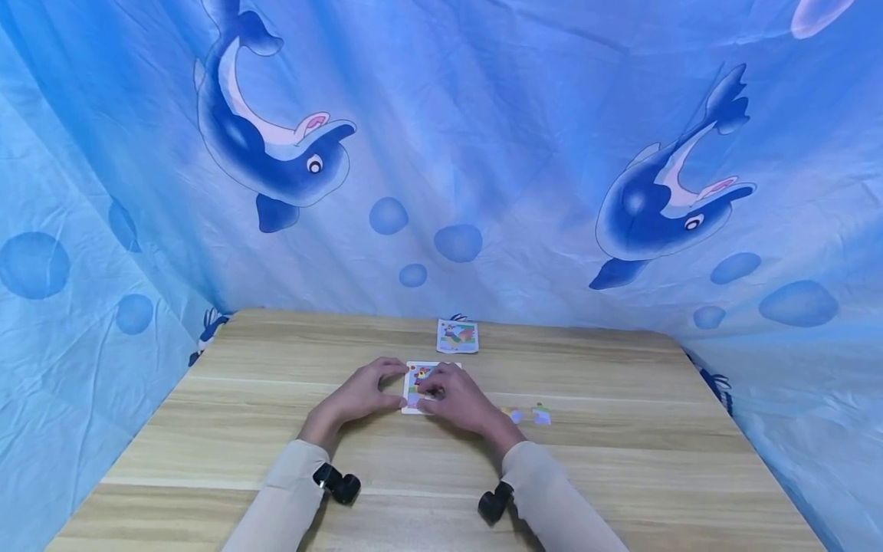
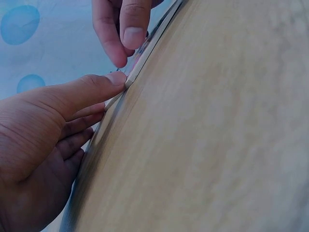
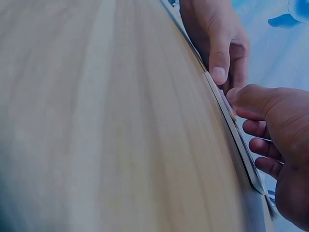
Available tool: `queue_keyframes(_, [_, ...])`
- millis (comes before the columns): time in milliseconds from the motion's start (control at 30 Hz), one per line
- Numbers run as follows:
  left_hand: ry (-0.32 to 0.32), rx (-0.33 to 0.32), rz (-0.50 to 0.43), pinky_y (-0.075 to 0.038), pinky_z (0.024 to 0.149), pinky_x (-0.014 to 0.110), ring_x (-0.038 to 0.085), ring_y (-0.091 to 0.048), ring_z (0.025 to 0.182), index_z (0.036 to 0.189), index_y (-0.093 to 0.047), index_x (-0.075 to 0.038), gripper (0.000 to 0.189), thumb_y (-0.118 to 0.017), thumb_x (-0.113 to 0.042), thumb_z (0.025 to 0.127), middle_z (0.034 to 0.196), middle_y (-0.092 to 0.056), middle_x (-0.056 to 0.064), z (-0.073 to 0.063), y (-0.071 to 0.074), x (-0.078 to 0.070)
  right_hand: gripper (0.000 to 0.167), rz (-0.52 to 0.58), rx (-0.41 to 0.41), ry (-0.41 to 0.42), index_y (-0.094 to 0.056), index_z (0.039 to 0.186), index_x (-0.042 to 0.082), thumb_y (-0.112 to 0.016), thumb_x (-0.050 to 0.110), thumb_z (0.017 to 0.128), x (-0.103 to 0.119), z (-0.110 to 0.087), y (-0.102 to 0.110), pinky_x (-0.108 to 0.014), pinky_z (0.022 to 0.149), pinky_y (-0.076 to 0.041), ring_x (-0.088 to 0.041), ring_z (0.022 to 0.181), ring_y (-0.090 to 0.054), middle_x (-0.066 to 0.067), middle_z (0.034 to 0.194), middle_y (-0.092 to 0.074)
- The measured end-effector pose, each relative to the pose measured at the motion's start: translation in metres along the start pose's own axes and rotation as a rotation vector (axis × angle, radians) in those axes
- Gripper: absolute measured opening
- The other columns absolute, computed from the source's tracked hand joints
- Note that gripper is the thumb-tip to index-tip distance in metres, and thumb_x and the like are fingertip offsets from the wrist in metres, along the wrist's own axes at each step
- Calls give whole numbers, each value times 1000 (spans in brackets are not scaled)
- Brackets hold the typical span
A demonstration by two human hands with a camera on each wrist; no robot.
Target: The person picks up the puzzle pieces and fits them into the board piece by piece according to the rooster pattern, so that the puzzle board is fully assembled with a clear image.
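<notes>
Puzzle board (image 1: 412, 392): As it lies flat and white-rimmed on the wooden table (image 1: 621, 460), near side of the card, everything rides on that frame; a hard sideways push could slide it askew.
Left hand (image 1: 362, 392): Here's the anchor, gripping the board's left edge, thumb by the near corner, fingers curving to the far one! If that hold slackens, the board might well twist.
Right hand (image 1: 458, 399): Right over the picture, fingers bent, thumb reaching down toward the near rim. Is a piece pinched in there? Cannot tell, the hand covers its own work. A press given off-line could lift or jam whatever sits beneath.
Loose pieces (image 1: 541, 415): At least two, lying just right of the right wrist, the left one partly covered. A careless sweep of that forearm could scatter them.
Picture card (image 1: 457, 337): Out at the far edge, beyond the board; an overlong reach might nudge it off the back.
</notes>
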State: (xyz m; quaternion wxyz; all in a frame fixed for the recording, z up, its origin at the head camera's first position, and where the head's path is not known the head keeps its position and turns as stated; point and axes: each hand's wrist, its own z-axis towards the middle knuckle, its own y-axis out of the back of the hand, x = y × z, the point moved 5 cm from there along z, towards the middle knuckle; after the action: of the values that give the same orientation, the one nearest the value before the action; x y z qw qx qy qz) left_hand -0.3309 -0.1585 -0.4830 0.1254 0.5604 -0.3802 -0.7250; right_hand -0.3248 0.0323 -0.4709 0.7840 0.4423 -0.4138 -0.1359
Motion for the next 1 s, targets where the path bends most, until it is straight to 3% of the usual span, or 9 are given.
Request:
queue_keyframes(567, [2,9,-3,-41,119,57,37,-49,143,146,-58,-8,66,-82,-26,88,152,-53,12,0,0,2,21,-54,1,18,-81,106,14,-80,28,91,3,3,-5,-44,102,-51,-23,113,-63,-3,113,-73])
queue_keyframes(1000, [10,3,26,-41,120,55,36,-49,143,146,-59,-9,65,-83,-25,87,151,-54,12,1,-1,3,18,-48,-26,-31,-81,99,16,-83,30,88,-2,6,-10,-39,96,-52,-21,107,-62,0,109,-73])
